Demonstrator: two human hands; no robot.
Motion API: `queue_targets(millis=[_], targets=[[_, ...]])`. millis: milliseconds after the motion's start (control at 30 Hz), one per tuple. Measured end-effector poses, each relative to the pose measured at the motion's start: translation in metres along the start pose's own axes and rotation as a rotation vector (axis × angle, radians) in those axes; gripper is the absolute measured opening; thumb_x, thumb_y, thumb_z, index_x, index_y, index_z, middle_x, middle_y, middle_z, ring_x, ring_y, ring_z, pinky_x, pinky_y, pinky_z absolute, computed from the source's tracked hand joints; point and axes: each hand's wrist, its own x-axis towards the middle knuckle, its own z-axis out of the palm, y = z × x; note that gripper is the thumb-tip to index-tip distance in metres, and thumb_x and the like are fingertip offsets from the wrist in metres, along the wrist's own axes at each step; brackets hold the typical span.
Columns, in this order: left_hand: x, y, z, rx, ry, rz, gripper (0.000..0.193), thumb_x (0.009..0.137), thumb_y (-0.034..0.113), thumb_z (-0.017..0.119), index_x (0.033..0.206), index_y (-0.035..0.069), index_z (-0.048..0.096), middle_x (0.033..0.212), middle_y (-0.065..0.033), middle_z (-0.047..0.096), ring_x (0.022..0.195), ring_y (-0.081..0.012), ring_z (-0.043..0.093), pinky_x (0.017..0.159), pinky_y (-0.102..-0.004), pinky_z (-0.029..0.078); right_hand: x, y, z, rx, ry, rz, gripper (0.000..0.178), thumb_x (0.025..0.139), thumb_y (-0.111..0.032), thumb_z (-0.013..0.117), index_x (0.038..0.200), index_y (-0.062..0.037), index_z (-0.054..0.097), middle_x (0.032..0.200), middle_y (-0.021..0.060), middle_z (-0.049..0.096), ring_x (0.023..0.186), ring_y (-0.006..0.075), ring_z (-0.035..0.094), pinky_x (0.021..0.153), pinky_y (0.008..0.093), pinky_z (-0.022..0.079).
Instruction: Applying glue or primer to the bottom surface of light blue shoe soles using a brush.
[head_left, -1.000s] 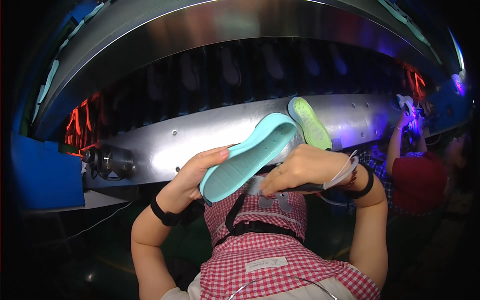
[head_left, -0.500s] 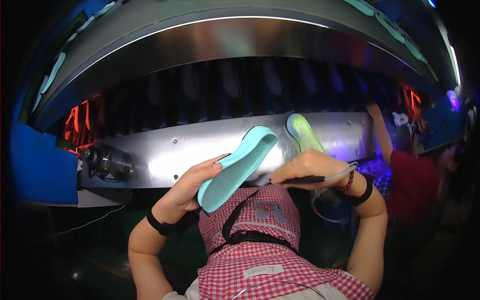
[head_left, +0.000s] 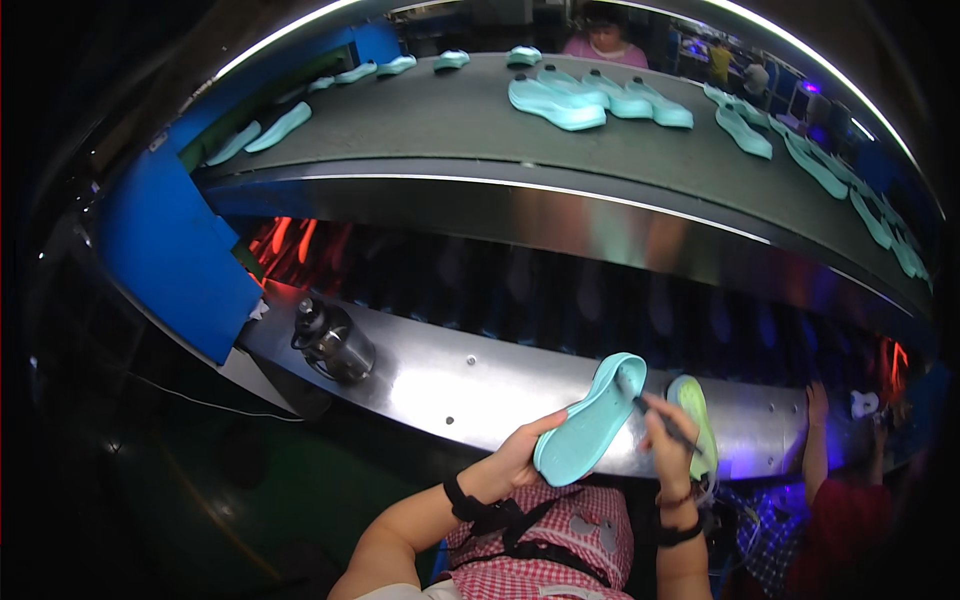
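A turquoise shoe sole point(head_left: 585, 432), its hollow side turned up, is gripped at its left edge by my left hand point(head_left: 518, 452). It is tilted above the metal ledge, narrower end pointing away from me. My right hand point(head_left: 668, 445) is closed around the dark handle of a brush point(head_left: 678, 432), with a thin tube trailing near the wrist. The brush tip reaches inside the sole's far end and appears to touch it; motion blurs it. Just right of the brush, a yellow-green sole point(head_left: 694, 405) lies on the metal ledge point(head_left: 420, 385), partly behind my right hand.
A dark bottle point(head_left: 338, 345) stands on the ledge at left. Beyond a dark slot with red glow at its ends, a conveyor belt point(head_left: 420, 125) carries several turquoise soles point(head_left: 560, 105). At right, a co-worker's hand point(head_left: 817, 408) reaches to the ledge. Another person point(head_left: 605, 45) is behind the belt.
My view has lifted, showing more of the belt. The brush has moved from beside the sole's near part into its far end. My left hand keeps its grip on the turquoise sole.
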Motion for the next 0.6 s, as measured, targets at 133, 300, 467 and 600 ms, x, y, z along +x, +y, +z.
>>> queue_targets(millis=[133,300,467,600], targets=[[-0.038,0.031,0.015,0.205,-0.047,0.262,0.058,0.089,0.036,0.039,0.134,0.002,0.023,0.117,-0.0164,0.049,0.099,-0.0228,0.056,0.081,-0.036,0.05,-0.021,-0.002,-0.043,0.724,-0.26,-0.1,0.026,0.079,-0.013,0.057,0.095,0.0065,0.054,0.09,0.0274,0.059,0.045,0.0164,0.054,0.04,0.0225,0.044],[-0.063,0.152,0.07,0.283,-0.154,0.805,0.061,0.088,0.043,0.023,0.125,-0.004,0.036,0.111,-0.0216,0.053,0.096,-0.0331,0.056,0.082,-0.0433,0.046,-0.017,0.029,-0.074,0.868,0.056,0.074,0.023,0.084,-0.011,0.05,0.102,0.0036,0.051,0.103,0.0236,0.057,0.046,0.0134,0.049,0.043,0.0215,0.043],[-0.072,0.318,0.092,-0.496,-0.134,1.169,0.067,0.086,0.05,0.028,0.133,0.003,0.018,0.131,-0.0178,0.032,0.123,-0.0321,0.031,0.098,-0.0587,0.026,-0.023,0.028,-0.057,0.77,0.022,0.218,0.02,0.082,-0.006,0.05,0.097,0.0057,0.054,0.095,0.0225,0.059,0.049,0.0167,0.054,0.047,0.024,0.046],[-0.052,0.28,0.11,-0.088,-0.089,1.067,0.051,0.087,0.033,0.036,0.127,0.004,0.028,0.121,-0.0147,0.044,0.112,-0.0259,0.045,0.097,-0.0533,0.03,-0.026,0.043,-0.064,0.833,0.086,0.234,0.02,0.081,-0.007,0.05,0.097,0.004,0.054,0.098,0.0215,0.059,0.049,0.017,0.053,0.047,0.0248,0.044]])
